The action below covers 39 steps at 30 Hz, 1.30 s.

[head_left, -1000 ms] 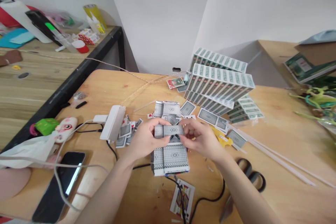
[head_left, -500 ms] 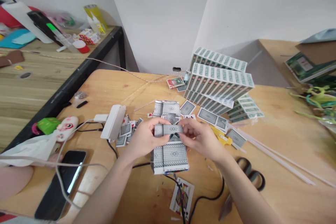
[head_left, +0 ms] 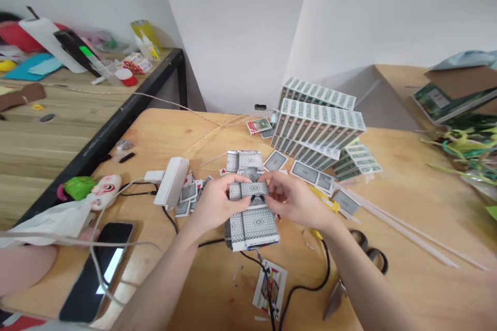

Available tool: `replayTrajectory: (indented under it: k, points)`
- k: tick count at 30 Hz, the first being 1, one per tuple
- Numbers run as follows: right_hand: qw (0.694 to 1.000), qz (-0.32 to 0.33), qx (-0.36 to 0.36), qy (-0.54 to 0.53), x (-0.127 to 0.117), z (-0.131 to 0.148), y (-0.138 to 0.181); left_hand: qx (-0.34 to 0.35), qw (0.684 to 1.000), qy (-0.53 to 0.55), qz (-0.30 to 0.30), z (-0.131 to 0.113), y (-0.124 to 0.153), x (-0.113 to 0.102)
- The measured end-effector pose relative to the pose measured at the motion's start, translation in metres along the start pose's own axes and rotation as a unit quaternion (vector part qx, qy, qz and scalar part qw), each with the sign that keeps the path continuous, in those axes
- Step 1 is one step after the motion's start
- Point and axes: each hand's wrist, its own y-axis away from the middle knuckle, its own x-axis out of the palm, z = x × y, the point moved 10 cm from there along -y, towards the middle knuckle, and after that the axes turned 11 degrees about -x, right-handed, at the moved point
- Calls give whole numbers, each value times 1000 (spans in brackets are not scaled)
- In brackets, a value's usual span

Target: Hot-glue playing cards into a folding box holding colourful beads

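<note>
A structure built of grey-backed playing cards (head_left: 259,223) is held between my two hands above the wooden table. My left hand (head_left: 219,200) grips its left side, thumb on the top face and fingers curled round the edge. On the opposite side, my right hand (head_left: 292,197) pinches the same piece, and both thumb tips nearly meet at its middle. Loose playing cards (head_left: 189,191) lie to the left of my left hand. Just beyond my right hand rests a yellow tool (head_left: 325,197), partly hidden by the hand. A face card (head_left: 271,288) lies nearer me, under a black cable.
Stacked card boxes (head_left: 320,126) stand at the back right. Scissors (head_left: 370,251) lie beside my right forearm, with long translucent sticks (head_left: 411,232) farther right. A white power strip (head_left: 171,182), phone (head_left: 97,274) and cables occupy the left. Another table (head_left: 77,129) adjoins there.
The camera view has shifted slightly. Both hands keep the same grip on the card structure, whose near end appears slightly higher in the picture.
</note>
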Motion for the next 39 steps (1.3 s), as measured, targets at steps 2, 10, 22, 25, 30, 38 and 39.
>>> replayTrajectory:
  k: [2,10,22,25,30,38,39]
  points:
    - [1000,-9,-7,-10,-1,0,0,-3,1000,2,-4,-1,0,0]
    - [999,-33,-16,-3,-1,0,1,19,999,26,18,1,-3,3]
    - [995,-80,61,-16,-15,-8,27,30,997,-71,-9,-11,5,-12]
    - [960,-215,155,93,-47,-35,81,18,998,-62,-13,-7,4,-13]
    - [822,-354,246,371,-70,-62,161,18,998,-55,-23,-7,4,-9]
    - [767,-401,262,427,-60,-82,162,-13,999,-31,-40,-7,9,-7]
    - [765,-407,262,425,-61,-83,161,-16,999,-28,-43,-7,10,-7]
